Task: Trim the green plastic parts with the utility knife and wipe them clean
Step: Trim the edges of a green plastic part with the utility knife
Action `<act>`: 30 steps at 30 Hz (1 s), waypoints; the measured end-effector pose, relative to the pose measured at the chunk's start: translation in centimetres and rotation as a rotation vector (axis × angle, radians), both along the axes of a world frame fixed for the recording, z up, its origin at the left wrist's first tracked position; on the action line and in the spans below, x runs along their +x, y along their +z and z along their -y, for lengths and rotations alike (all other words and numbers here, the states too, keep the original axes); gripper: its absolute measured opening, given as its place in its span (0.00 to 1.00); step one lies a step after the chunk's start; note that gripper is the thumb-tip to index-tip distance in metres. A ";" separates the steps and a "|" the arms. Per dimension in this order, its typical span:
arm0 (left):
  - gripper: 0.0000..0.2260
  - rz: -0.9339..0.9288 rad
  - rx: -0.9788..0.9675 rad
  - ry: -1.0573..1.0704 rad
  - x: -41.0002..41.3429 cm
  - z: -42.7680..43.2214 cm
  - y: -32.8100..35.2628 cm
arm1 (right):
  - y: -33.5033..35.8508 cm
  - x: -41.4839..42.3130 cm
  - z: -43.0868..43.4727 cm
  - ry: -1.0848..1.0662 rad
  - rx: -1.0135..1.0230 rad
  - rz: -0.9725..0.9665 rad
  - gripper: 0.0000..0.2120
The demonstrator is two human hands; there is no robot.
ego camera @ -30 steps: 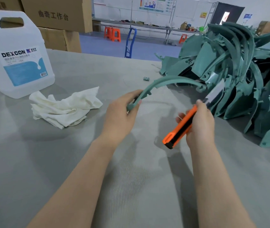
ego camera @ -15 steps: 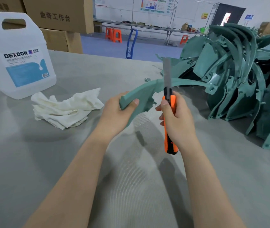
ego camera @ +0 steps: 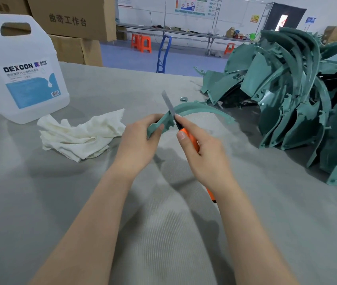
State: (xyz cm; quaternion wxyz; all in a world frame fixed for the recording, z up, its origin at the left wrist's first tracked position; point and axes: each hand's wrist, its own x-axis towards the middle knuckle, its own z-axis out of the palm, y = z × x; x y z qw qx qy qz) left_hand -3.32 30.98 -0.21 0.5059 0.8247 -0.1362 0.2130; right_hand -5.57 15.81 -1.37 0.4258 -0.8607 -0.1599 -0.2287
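Observation:
My left hand (ego camera: 137,141) grips the near end of a curved green plastic part (ego camera: 199,109), which arcs away to the right above the table. My right hand (ego camera: 203,155) holds an orange utility knife (ego camera: 186,134) with its long blade pointing up and slightly left. The blade lies against the part's edge just right of my left thumb. A crumpled white cloth (ego camera: 81,133) lies on the grey table (ego camera: 40,202) to the left of my hands.
A big heap of green plastic parts (ego camera: 299,99) fills the right side of the table. A large white DEXCON jug (ego camera: 26,66) stands at the back left, with cardboard boxes (ego camera: 71,17) behind it. A small metal piece (ego camera: 183,98) lies beyond the held part.
My right hand swung the knife from the part's far right end to its near end by my left hand; the blade now tilts left against the edge. The part has turned flatter.

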 end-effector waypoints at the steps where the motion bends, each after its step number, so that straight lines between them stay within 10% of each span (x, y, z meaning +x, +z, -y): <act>1: 0.11 0.008 0.016 0.003 0.0 0.0 0.0 | -0.1 0.2 0.2 -0.026 -0.008 -0.005 0.17; 19: 0.11 0.013 0.159 -0.007 0.3 -0.7 -0.1 | -1.6 1.7 2.9 -0.278 0.061 -0.190 0.18; 30: 0.10 0.004 0.124 0.027 0.4 -0.8 0.0 | -0.3 0.3 0.3 0.111 0.121 -0.129 0.15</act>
